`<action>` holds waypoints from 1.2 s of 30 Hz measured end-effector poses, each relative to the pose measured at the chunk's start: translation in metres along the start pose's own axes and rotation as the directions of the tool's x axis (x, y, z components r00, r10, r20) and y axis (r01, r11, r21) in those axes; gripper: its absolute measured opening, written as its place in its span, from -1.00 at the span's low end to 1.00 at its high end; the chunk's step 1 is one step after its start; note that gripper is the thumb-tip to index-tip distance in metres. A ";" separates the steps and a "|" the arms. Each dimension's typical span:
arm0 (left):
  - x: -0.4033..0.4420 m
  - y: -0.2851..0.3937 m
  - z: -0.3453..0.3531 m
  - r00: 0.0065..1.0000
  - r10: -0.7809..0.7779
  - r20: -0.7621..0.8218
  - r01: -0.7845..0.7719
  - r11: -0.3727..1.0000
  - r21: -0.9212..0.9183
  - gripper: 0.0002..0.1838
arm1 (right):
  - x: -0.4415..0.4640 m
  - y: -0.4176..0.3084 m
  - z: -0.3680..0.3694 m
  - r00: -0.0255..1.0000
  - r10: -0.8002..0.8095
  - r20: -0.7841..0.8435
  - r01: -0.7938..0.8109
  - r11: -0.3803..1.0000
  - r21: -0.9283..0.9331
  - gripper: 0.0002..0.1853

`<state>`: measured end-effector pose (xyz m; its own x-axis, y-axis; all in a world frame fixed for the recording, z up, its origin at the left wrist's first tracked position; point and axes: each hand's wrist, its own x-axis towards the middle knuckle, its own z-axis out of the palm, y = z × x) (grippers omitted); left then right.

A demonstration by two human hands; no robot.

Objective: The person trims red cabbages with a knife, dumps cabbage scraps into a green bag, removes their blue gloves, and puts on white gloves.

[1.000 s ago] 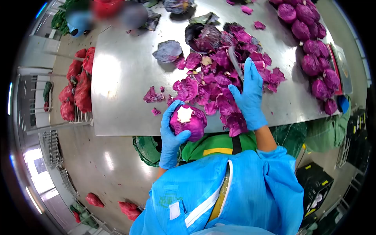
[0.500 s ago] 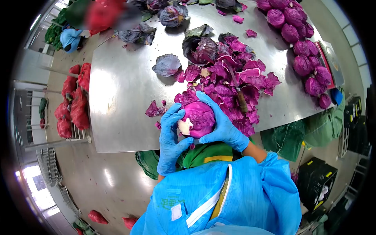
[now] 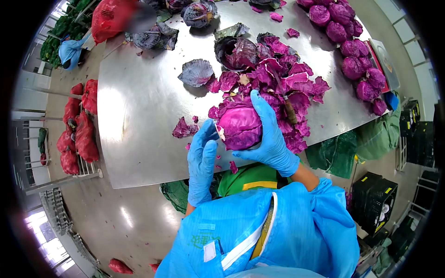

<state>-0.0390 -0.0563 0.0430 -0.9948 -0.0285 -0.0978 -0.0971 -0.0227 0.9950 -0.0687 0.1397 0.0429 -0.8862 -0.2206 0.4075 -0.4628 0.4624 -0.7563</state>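
Observation:
A peeled purple cabbage [image 3: 240, 126] is gripped from its right side by my right hand [image 3: 272, 139], above the table's near edge. Close to the cabbage's left side is my left hand [image 3: 202, 160], its fingers apart and holding nothing. The cut white stem end faces left. Both hands wear blue gloves. Behind the cabbage spreads a pile of loose purple leaves [image 3: 299, 83]. A knife with a brown handle [image 3: 290, 111] lies on that pile.
Peeled cabbages [image 3: 352, 67] line the right side of the metal table [image 3: 139, 139]. Unpeeled dark cabbages [image 3: 198, 15] sit at the back. Red mesh sacks [image 3: 85, 136] stand left, black crates [image 3: 374, 201] lower right. Another person [image 3: 70, 52] is far off at upper left.
My right hand came from beside the knife to the cabbage and took hold of it. The cabbage turned, its stem end now facing left. My left hand has let go.

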 end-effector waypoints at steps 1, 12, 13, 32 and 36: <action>0.002 0.003 -0.002 0.996 -0.066 0.063 0.065 0.998 0.018 -0.37 | 0.001 -0.002 -0.001 1.000 -0.025 0.016 0.025 0.999 -0.045 0.31; 0.012 -0.011 -0.026 0.906 -0.330 0.265 0.367 0.924 -0.107 -0.55 | 0.008 -0.011 -0.017 0.958 -0.129 0.256 0.186 0.959 -0.213 0.21; 0.009 -0.013 -0.022 0.905 -0.341 0.256 0.387 0.908 -0.158 -0.57 | 0.008 -0.011 -0.017 0.955 -0.131 0.266 0.193 0.955 -0.223 0.21; -0.019 -0.015 -0.023 0.985 -0.172 0.035 0.172 0.905 -0.390 -0.72 | 0.029 -0.029 -0.013 0.971 -0.128 0.203 0.143 0.988 -0.057 0.30; -0.011 0.007 -0.016 0.994 -0.094 0.059 0.106 0.962 -0.252 -0.58 | 0.021 -0.023 -0.015 0.986 -0.089 0.141 0.103 0.990 -0.095 0.30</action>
<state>-0.0285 -0.0718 0.0512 -0.9814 0.0323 -0.1894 -0.1908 -0.2768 0.9418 -0.0760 0.1376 0.0766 -0.8355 -0.3797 0.3972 -0.5476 0.5165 -0.6583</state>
